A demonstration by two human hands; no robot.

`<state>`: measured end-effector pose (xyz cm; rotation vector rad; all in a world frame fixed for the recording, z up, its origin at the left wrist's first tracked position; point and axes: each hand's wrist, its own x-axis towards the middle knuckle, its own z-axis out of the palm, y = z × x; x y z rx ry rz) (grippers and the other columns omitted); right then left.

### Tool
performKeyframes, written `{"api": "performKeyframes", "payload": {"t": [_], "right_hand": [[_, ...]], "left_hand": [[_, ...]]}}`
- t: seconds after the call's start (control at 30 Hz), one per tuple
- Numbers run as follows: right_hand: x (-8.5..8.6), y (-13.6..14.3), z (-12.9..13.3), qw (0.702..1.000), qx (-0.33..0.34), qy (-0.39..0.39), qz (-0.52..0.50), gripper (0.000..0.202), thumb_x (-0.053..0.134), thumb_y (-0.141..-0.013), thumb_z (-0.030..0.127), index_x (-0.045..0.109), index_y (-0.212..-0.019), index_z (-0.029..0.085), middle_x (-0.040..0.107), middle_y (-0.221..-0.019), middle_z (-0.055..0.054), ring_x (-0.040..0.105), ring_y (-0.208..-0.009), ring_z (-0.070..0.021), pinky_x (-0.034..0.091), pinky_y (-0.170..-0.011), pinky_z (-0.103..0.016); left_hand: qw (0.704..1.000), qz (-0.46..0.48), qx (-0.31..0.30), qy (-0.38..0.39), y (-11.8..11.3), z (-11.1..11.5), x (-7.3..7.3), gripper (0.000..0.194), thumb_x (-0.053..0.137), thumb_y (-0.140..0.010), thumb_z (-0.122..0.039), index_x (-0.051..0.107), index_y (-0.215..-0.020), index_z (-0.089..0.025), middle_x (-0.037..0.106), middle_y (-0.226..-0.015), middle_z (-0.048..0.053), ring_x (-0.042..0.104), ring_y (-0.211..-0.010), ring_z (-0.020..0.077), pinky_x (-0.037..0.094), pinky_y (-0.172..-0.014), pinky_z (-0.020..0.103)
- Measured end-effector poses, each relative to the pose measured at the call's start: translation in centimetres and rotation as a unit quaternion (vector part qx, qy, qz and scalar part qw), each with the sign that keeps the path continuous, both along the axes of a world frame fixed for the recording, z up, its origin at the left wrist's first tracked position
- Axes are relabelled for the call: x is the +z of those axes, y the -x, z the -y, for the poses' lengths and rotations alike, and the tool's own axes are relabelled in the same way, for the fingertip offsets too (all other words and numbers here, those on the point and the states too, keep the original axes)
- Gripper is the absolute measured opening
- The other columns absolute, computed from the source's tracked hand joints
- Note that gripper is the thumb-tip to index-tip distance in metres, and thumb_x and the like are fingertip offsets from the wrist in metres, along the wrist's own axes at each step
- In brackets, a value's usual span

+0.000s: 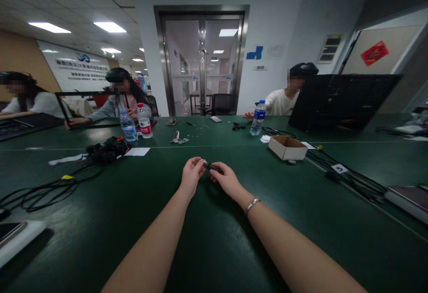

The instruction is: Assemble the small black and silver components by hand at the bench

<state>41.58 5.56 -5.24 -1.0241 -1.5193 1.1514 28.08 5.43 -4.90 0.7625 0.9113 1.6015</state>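
Over the green table [207, 239], my two hands meet at a small dark rod-like piece with a silvery end [211, 167]. Its exact kind is too small to tell. My left hand [191, 177] pinches the silvery end between thumb and fingers. The dark end sits in the closed fingertips of my right hand [227, 179], which has a silver bracelet [252, 204] at its wrist. Whether it is one piece or two joined parts, I cannot tell. Beyond my hands lie a small silvery object [175, 137] and several tiny loose bits.
An open cardboard box [287, 148] stands right of my hands. Water bottles [128, 126] [258, 118], black cables [50, 190] and a dark tangled bundle [106, 150] lie about. A large black monitor [341, 101] rises at right. Co-workers sit across the table.
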Motion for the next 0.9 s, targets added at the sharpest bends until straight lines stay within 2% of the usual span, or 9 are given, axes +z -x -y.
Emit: {"api": "performKeyframes", "payload": {"t": [0.33,0.9], "right_hand": [[-0.15,-0.07,-0.08,1.000,-0.011,-0.004,-0.005,0.019,0.059,-0.073,0.024,0.058,-0.091,0.018,0.059,-0.074,0.001,0.057,-0.060,-0.0106,0.047,-0.057,-0.024],[-0.25,-0.02,-0.17,1.000,-0.007,-0.004,0.001,0.018,0.059,-0.073,0.024,0.058,-0.091,0.018,0.060,-0.073,0.002,0.056,-0.061,-0.0110,0.047,-0.057,-0.024]], "left_hand": [[0.997,-0.074,-0.003,-0.021,-0.01,-0.03,-0.31,0.038,0.076,-0.063,-0.036,0.062,-0.093,-0.017,0.065,-0.095,0.006,0.060,-0.085,0.0146,0.044,-0.073,0.025],[0.996,-0.081,-0.008,-0.024,0.00,-0.16,-0.46,0.036,0.076,-0.062,-0.036,0.064,-0.090,-0.016,0.065,-0.091,0.005,0.059,-0.080,0.0135,0.044,-0.071,0.025]]}}
